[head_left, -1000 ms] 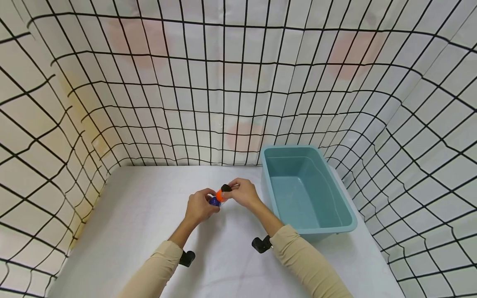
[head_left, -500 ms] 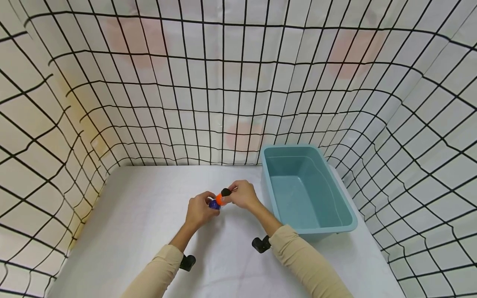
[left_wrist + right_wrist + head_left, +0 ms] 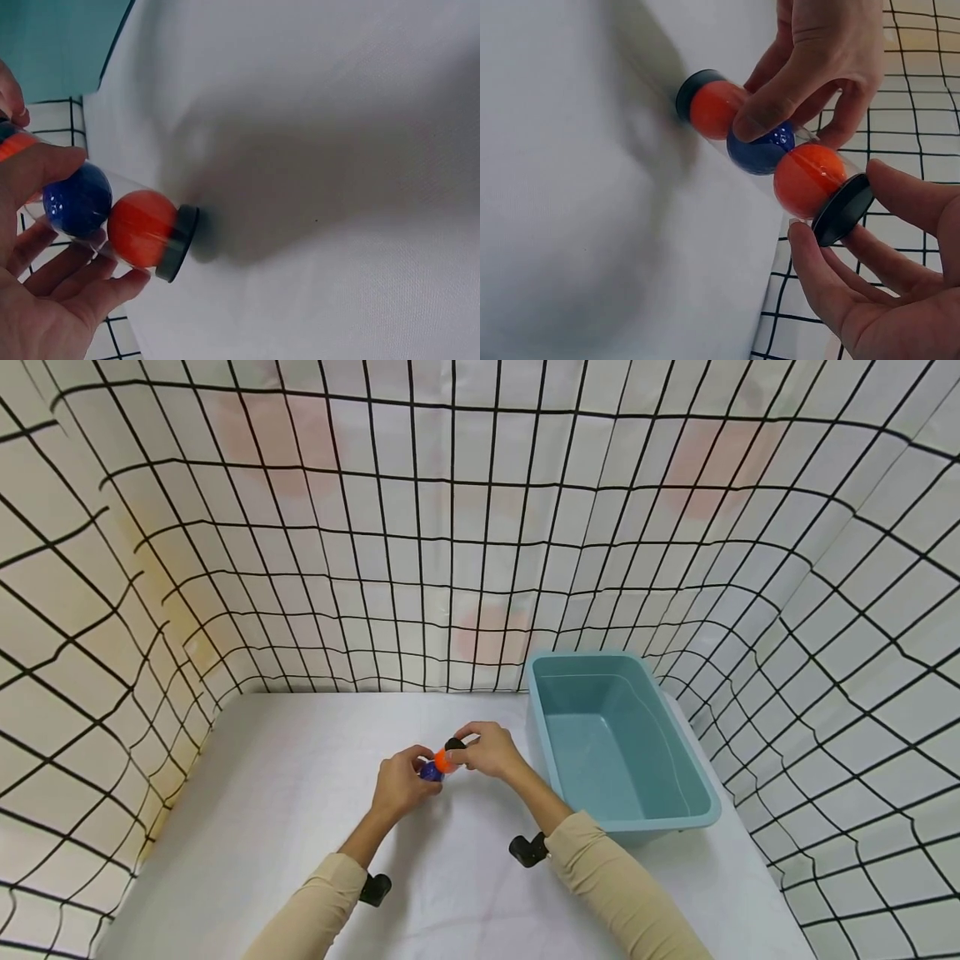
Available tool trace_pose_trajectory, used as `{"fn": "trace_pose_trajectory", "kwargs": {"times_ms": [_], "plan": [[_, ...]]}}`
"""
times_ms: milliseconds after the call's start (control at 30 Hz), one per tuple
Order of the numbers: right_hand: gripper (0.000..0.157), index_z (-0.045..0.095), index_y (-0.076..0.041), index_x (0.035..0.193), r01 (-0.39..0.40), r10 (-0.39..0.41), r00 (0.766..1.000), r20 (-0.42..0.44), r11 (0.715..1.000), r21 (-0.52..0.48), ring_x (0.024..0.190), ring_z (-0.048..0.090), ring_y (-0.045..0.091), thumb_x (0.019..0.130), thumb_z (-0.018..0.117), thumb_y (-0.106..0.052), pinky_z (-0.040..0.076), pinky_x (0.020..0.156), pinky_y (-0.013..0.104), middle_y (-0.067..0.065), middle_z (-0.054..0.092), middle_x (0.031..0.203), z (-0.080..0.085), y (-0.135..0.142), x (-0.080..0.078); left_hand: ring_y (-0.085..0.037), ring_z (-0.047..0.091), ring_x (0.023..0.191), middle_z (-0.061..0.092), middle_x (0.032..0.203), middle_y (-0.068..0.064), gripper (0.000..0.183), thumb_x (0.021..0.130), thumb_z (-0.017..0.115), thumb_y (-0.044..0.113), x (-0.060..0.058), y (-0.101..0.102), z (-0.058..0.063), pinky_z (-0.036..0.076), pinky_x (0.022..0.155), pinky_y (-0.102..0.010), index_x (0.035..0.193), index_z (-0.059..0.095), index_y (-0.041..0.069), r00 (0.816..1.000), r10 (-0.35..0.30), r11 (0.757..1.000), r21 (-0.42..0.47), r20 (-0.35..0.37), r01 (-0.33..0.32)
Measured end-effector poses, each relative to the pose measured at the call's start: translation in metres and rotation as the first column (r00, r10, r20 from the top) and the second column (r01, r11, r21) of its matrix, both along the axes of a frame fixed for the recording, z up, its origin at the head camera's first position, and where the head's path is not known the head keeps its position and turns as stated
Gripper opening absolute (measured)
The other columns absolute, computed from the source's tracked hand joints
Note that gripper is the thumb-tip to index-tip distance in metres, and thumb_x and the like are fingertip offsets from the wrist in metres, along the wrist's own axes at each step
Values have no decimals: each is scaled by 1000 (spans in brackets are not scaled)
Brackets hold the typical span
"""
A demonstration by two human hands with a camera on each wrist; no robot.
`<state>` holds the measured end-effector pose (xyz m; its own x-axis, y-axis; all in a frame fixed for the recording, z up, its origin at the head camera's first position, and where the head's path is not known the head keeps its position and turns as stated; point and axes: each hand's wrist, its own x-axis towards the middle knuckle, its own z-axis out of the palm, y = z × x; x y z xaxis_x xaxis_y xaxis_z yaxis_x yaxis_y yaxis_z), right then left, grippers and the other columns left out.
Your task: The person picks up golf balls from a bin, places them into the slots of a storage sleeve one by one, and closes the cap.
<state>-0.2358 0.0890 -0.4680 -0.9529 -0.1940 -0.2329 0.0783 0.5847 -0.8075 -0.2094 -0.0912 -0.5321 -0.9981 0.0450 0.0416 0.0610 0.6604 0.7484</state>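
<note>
A clear plastic tube [image 3: 802, 140] with a dark cap at each end holds a blue ball [image 3: 761, 156] between two orange balls. My left hand [image 3: 397, 783] grips it round the middle, thumb over the blue ball. At the end nearer my right hand [image 3: 491, 752], thumb and fingers pinch the rim of the dark cap [image 3: 844, 210], beside an orange ball [image 3: 808, 180]. The other cap [image 3: 178, 244] points down toward the white tabletop, next to the lower orange ball [image 3: 141, 227]. The tube is tilted, its shadow falling on the cloth.
A light-blue plastic tub [image 3: 547, 760] stands on the right of the white-covered table [image 3: 300, 735], close to my right forearm. Black netting [image 3: 480, 539] rises along the back and both sides, with pale cloth behind it.
Both hands and the tube have dropped slightly toward me since one second ago. In the last half second, the right hand's fingers have shifted a little at the cap; the left hand stays put.
</note>
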Motion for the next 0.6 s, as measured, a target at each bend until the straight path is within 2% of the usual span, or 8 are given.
{"fn": "trace_pose_trajectory", "kwargs": {"times_ms": [267, 467, 600], "plan": [[35, 74, -7, 112, -5, 5, 1000, -11, 1000, 20, 71, 69, 19, 83, 81, -26, 48, 61, 27, 8, 78, 89, -1, 0, -1, -30, 72, 88, 77, 99, -17, 41, 68, 90, 15, 2, -2, 0, 58, 78, -47, 104, 73, 11, 1000, 4, 1000, -29, -9, -4], [34, 75, -7, 112, -4, 5, 999, -34, 1000, 16, 75, 72, 25, 84, 81, -24, 51, 63, 28, 10, 78, 91, -2, -4, 1, -27, 71, 88, 77, 103, -15, 45, 70, 90, 14, 3, -4, 0, 58, 81, -44, 113, 75, 10, 1000, -9, 1000, -11, 20, 9], [34, 76, -8, 114, 7, -7, 999, -32, 1000, 5, 76, 73, 27, 85, 81, -25, 51, 64, 28, 11, 78, 94, -2, -6, 2, -24, 70, 84, 77, 102, -13, 44, 72, 89, 15, 3, -6, 1, 59, 77, -40, 113, 76, 8, 1000, -17, 1000, -15, 26, 18]]}}
